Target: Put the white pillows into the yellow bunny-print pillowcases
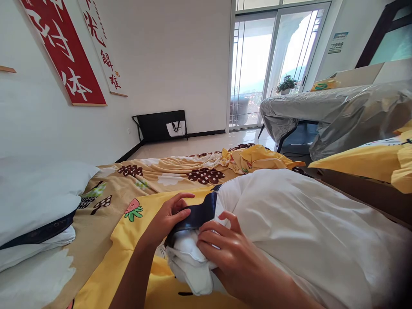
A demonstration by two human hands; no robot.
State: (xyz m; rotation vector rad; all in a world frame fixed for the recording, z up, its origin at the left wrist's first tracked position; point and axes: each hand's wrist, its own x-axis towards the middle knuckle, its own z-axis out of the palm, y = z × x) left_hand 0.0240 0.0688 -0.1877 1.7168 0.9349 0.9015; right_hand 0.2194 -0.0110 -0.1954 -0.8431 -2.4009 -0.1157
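A plump white pillow [289, 214] with a dark navy side band [199, 214] lies in front of me, stretching off to the right. My left hand [172, 216] grips the navy band, its thumb on top and fingers curled over the far side. Closer to me, my right hand [222, 244] has bent fingers closed on the white fabric beside the band. A bunched white corner [193, 266] of the pillow sticks out between the hands. Underneath spreads a yellow cloth [128, 244] with a strawberry print; the pillow hides part of it.
More white pillows with navy bands [35, 201] are stacked at the left. A patterned brown blanket [167, 167] covers the bed, with crumpled yellow fabric [257, 159] at its far edge. More yellow fabric [363, 163] lies right, before a plastic-covered table [299, 101].
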